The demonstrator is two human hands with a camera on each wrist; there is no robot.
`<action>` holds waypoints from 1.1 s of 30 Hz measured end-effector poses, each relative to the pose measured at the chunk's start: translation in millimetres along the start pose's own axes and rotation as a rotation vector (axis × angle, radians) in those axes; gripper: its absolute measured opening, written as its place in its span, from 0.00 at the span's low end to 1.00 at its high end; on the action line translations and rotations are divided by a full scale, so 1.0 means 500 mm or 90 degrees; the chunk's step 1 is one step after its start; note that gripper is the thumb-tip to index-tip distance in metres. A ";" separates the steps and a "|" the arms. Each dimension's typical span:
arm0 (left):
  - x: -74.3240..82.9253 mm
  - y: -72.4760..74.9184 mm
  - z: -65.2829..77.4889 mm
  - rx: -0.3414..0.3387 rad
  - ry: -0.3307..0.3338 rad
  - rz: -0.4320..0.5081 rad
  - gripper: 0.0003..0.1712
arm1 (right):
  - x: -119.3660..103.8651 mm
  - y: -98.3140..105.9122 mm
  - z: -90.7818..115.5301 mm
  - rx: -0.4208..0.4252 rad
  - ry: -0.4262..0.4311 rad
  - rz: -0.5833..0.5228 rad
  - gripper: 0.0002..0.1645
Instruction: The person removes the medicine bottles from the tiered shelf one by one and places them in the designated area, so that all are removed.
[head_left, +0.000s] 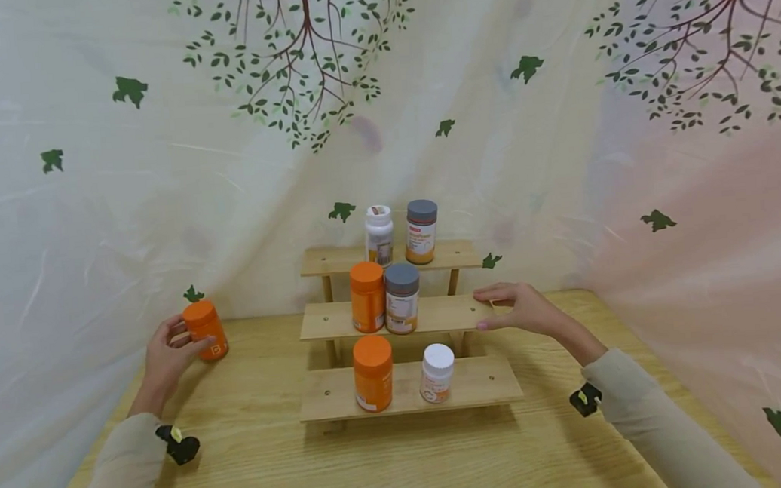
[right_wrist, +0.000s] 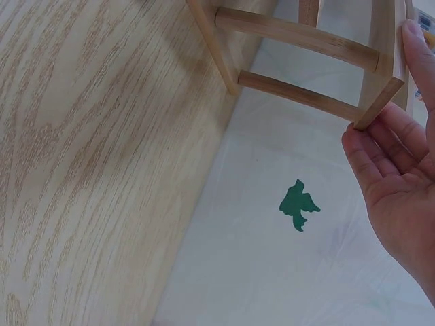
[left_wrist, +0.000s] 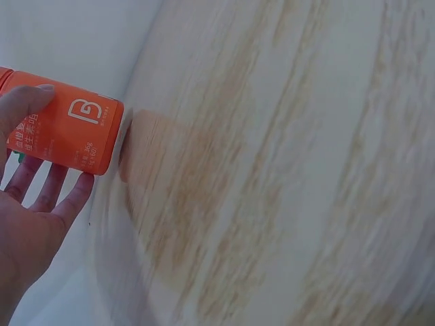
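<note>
At the far left of the table, my left hand [head_left: 170,359] grips an orange supplement bottle [head_left: 205,331] with an orange lid. The left wrist view shows the thumb across the label of this bottle [left_wrist: 64,119] and fingers beneath it, its base close to the tabletop. My right hand [head_left: 520,310] holds the right end of the middle tier of a wooden three-tier display stand [head_left: 314,323], thumb at the front edge and fingers at the back. From the right wrist, the fingertips [right_wrist: 353,139] appear at the corner of that tier.
On the top tier stand a white bottle [head_left: 379,233] and a grey-lidded bottle [head_left: 421,234]. The middle tier bears an orange bottle [head_left: 367,298] and another grey-lidded one [head_left: 403,300]. Below are an orange bottle [head_left: 374,375] and a small white-lidded bottle [head_left: 437,374]. A printed curtain [head_left: 259,208] hangs behind.
</note>
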State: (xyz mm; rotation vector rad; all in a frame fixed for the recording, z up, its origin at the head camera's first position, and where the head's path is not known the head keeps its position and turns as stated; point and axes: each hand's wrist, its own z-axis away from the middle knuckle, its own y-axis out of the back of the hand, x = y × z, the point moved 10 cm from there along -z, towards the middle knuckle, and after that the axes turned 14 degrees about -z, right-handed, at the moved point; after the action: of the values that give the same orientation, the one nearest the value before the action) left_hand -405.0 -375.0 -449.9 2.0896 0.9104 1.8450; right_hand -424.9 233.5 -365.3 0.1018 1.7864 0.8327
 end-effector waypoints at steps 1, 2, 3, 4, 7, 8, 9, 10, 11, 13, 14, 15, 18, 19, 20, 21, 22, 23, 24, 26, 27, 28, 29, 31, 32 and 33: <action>0.000 -0.001 0.000 -0.002 0.001 -0.003 0.46 | 0.000 0.000 0.000 0.001 -0.001 0.002 0.40; -0.001 -0.003 0.001 -0.003 0.001 -0.008 0.46 | 0.000 0.000 -0.001 0.001 -0.003 0.003 0.40; 0.000 -0.004 0.001 -0.005 0.002 -0.013 0.47 | 0.000 0.000 -0.001 0.002 -0.003 0.005 0.40; 0.000 -0.005 0.001 -0.006 0.004 -0.016 0.47 | 0.000 0.000 -0.001 0.002 -0.004 0.006 0.40; 0.000 -0.007 0.001 -0.005 0.006 -0.018 0.47 | -0.001 0.000 0.000 0.003 -0.002 0.006 0.40; -0.001 -0.007 0.001 -0.004 0.006 -0.017 0.47 | -0.001 0.000 0.000 0.003 -0.001 0.005 0.40; -0.001 -0.008 0.001 -0.004 0.007 -0.016 0.47 | 0.000 -0.001 0.000 0.003 -0.001 0.004 0.40; -0.002 -0.008 0.001 -0.004 0.006 -0.014 0.47 | 0.000 -0.001 0.000 0.003 -0.002 0.003 0.40; -0.004 -0.009 0.000 -0.003 0.006 -0.013 0.47 | 0.001 -0.001 0.000 0.004 -0.002 0.004 0.40; -0.007 -0.009 -0.002 -0.003 0.006 -0.010 0.46 | 0.002 -0.001 0.000 0.006 -0.005 0.007 0.40; -0.008 -0.010 -0.002 -0.004 0.005 -0.010 0.46 | 0.002 0.000 0.000 0.007 -0.006 0.007 0.40; -0.010 -0.010 -0.003 -0.004 0.006 -0.007 0.46 | 0.002 0.000 0.000 0.008 -0.007 0.009 0.40; -0.013 -0.011 -0.005 -0.003 0.005 -0.002 0.46 | 0.000 0.001 0.001 0.008 -0.005 0.013 0.39; -0.013 -0.011 -0.005 -0.002 0.005 -0.002 0.46 | -0.002 0.001 0.001 0.008 -0.004 0.012 0.39; -0.014 -0.011 -0.005 -0.001 0.007 -0.001 0.46 | -0.002 0.001 0.001 0.007 -0.004 0.013 0.39; -0.014 -0.010 -0.005 -0.001 0.008 0.000 0.46 | -0.003 0.000 0.001 0.006 -0.002 0.013 0.39; -0.014 -0.010 -0.004 0.000 0.009 -0.002 0.46 | -0.004 0.000 0.001 0.004 0.000 0.012 0.39; -0.015 -0.010 -0.004 0.000 0.011 -0.005 0.47 | -0.004 0.000 0.001 0.004 0.000 0.012 0.38; -0.015 -0.010 -0.004 0.000 0.013 -0.008 0.47 | -0.004 -0.001 0.001 0.004 0.000 0.012 0.39; -0.015 -0.011 -0.003 -0.003 0.017 -0.014 0.47 | -0.003 -0.001 0.002 0.003 -0.002 0.013 0.39; -0.016 -0.011 -0.003 -0.004 0.019 -0.017 0.47 | -0.004 -0.001 0.002 0.003 -0.002 0.013 0.39; -0.017 -0.012 -0.003 -0.006 0.022 -0.020 0.47 | -0.004 -0.001 0.002 0.003 -0.003 0.012 0.39; -0.018 -0.012 -0.003 -0.007 0.024 -0.022 0.48 | -0.004 0.000 0.003 0.004 -0.004 0.012 0.40; -0.020 -0.013 -0.003 -0.010 0.032 -0.026 0.48 | -0.003 0.000 0.002 0.005 -0.006 0.010 0.40; -0.022 -0.014 -0.003 -0.012 0.037 -0.027 0.49 | -0.002 0.000 0.002 0.005 -0.006 0.009 0.40; -0.023 -0.014 -0.003 -0.012 0.041 -0.026 0.49 | -0.001 0.000 0.002 0.005 -0.006 0.009 0.40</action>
State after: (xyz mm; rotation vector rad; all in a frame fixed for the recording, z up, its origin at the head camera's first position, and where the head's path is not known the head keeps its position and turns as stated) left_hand -408.6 -376.5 -462.8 1.9953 0.9394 1.9024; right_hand -424.0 233.7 -365.1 0.1242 1.7821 0.8335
